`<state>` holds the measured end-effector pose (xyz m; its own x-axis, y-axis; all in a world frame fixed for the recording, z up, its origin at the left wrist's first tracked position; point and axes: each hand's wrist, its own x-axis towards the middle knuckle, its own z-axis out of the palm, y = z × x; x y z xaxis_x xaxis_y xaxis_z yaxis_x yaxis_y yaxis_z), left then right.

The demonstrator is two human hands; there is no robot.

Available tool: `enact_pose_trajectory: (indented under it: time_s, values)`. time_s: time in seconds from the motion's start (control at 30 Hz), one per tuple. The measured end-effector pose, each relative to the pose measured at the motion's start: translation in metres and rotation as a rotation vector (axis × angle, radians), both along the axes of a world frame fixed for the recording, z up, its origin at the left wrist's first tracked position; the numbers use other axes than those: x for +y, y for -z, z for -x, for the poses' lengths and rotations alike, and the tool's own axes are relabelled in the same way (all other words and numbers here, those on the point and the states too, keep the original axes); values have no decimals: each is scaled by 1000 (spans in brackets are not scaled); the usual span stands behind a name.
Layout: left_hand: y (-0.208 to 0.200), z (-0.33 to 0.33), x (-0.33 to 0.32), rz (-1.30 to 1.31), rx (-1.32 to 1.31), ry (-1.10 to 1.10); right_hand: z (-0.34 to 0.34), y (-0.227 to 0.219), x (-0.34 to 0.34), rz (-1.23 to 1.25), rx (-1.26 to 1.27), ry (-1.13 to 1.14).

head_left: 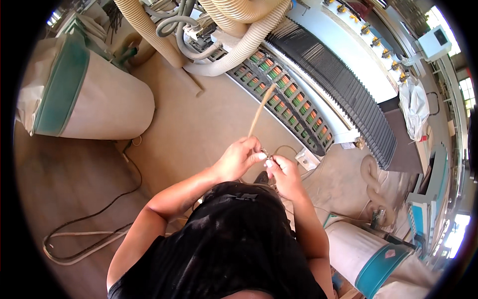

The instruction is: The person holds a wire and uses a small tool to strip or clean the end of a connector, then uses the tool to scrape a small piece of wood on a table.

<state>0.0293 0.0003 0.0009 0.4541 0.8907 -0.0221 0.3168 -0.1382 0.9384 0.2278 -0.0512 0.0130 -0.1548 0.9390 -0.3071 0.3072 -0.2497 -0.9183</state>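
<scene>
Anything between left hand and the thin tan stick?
Nothing visible: the left hand meets the tan stick directly at its lower end. The right hand is beside the left, clear of the stick's visible length.

Stick in left fingers, cable chain ahead, one bag left, another bag right.

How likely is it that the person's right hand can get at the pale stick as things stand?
Probably yes: the right hand is close by, and nothing covers the pale stick beyond the left hand.
</scene>
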Motion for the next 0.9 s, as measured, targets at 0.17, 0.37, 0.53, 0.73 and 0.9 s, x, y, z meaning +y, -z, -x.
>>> enact_pose_trajectory:
  time_s: [0.17,0.37,0.53,0.73,0.9]
  values:
    - [0,0,3,-201,-53,122,-16,-7,1,54,153,-106]
    - [4,0,26,-288,98,222,-16,-20,17,-101,-85,-153]
    - [-3,-8,27,226,9,85,-10,-11,18,-539,-622,-183]
    - [22,-1,-3,-322,132,289,-20,16,3,-202,-240,-143]
    - [9,5,-11,-454,268,385,-19,18,-13,-97,-32,-162]
